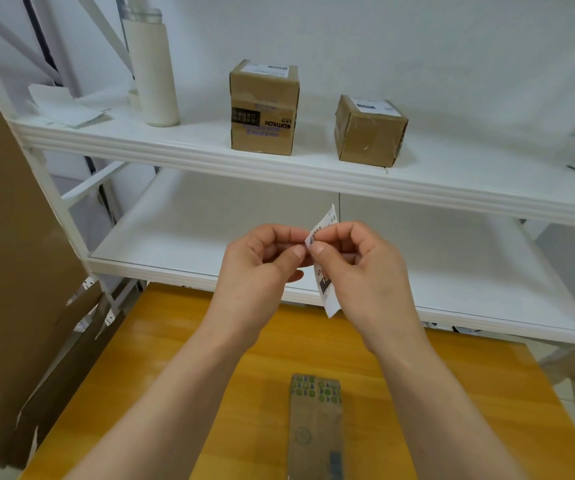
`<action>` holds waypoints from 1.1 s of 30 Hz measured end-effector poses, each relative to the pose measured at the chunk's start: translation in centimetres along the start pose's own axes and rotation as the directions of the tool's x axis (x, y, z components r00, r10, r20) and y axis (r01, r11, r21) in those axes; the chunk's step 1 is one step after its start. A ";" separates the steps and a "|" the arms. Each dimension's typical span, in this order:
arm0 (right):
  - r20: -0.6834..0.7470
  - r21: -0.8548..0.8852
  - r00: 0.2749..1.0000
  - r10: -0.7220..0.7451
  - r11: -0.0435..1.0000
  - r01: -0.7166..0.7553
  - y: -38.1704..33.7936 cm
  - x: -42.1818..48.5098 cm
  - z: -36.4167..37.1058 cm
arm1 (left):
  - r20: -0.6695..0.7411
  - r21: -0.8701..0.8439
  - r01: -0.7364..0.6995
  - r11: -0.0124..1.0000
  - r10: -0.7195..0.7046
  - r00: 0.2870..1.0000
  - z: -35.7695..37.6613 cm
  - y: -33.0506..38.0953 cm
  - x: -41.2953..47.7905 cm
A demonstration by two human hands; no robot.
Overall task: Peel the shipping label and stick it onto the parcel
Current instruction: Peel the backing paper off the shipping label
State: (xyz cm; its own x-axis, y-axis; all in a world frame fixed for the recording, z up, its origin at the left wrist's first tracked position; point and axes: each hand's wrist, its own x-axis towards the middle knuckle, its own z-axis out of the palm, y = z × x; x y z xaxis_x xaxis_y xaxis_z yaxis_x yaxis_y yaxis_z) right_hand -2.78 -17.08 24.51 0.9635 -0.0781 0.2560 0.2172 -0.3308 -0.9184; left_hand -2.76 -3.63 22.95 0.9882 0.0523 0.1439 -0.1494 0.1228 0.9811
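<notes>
Head view is showing the small white paper shipping label with black print (323, 226) hanging in the air between both hands, above the far edge of the yellow wooden table (175, 358). The left hand (262, 265) is pinching the label's upper edge between thumb and forefinger. The right hand (365, 268) is pinching the same edge just beside it, and the lower part of the label is trailing down past the right palm. Judging by this, the person is working a corner loose from its backing. Whether the layers are parting yet is too small to tell. The step is calling for a slow, even pull with the sticky face turning away from the fingers, so the paper is not curling onto itself or tearing. The long narrow brown cardboard parcel with green patterned tape (315, 427) is lying flat on the table near the person, well below the hands and untouched. Beyond, two brown cardboard boxes (263, 109) are sitting on the white metal shelf (210, 150).
</notes>
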 end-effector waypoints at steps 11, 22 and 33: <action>0.028 -0.025 0.999 -0.036 0.999 0.037 -0.7 -1.3 -0.7 | 0.000 -0.013 -0.046 0.999 0.046 0.999 0.0 0.5 -0.9; 0.055 -0.039 0.998 -0.039 0.998 0.041 -1.1 -1.9 -0.5 | -0.015 -0.011 -0.034 0.999 0.034 0.999 -0.3 0.5 -1.5; 0.053 -0.039 0.998 -0.025 0.999 0.027 -1.4 -2.2 -0.4 | -0.029 0.165 -0.115 0.980 0.121 0.992 0.0 0.4 -1.9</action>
State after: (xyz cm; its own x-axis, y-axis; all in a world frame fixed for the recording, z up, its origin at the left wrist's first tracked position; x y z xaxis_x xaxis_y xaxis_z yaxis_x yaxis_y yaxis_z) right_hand -5.31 -16.83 25.34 0.9647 -0.0202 0.2626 0.2368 -0.3694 -0.8986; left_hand -4.75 -3.63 23.09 0.9614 0.0958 0.2578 -0.2541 -0.0491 0.9659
